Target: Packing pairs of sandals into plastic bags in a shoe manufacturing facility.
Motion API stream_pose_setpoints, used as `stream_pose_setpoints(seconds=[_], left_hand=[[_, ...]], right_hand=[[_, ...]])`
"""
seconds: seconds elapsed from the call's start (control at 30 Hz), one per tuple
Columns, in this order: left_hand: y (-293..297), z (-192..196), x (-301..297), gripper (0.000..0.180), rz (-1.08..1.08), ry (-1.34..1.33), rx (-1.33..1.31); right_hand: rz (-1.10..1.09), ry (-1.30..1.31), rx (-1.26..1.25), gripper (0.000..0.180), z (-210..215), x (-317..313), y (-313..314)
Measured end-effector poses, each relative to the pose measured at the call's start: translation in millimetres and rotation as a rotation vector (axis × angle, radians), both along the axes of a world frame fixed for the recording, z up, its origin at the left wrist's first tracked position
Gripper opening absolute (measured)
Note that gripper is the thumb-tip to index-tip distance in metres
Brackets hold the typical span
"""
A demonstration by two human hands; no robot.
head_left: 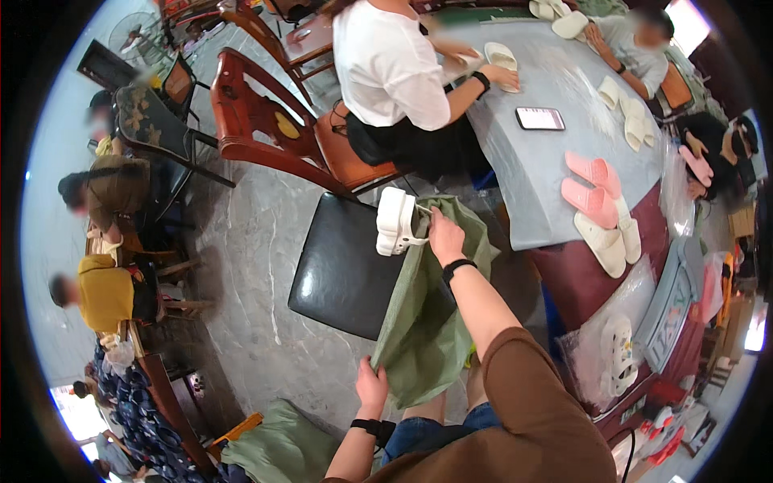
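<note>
grey floor [250, 322] stretches left from the black seat [346, 266]; a table [531, 177] hems the right, a wooden chair [250, 149] the front; the right hand's [447, 237] fingers clamp white clogs [394, 221] by their straps beside the green sack [427, 330]; the left hand's [372, 388] fingers pinch the sack's edge.

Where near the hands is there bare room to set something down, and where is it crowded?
Bare: the black seat, left of the white clogs at the right hand; the grey tabletop below the phone, left of the pink slippers. Crowded: there, pink and cream slippers bunch together.
</note>
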State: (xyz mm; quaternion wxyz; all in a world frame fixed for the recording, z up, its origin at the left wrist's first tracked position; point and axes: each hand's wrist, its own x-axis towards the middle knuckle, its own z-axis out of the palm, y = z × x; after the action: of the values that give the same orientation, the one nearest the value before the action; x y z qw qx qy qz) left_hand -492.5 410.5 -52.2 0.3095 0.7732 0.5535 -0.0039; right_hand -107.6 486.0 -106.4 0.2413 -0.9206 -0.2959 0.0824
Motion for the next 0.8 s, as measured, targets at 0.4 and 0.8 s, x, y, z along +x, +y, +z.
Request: stream_pose_setpoints(seconds=[0.4,0.8], left_hand=[[14,-23,-11,0.056,0.017,-0.056,-0.08],[9,-9,-8,0.037,-0.053,-0.176,0.172]], right_hand=[[0.133,0.428,0.38,0.032,87,-44,-208],[-0.276,-0.218,-0.683,0.044,216,-35,-642]])
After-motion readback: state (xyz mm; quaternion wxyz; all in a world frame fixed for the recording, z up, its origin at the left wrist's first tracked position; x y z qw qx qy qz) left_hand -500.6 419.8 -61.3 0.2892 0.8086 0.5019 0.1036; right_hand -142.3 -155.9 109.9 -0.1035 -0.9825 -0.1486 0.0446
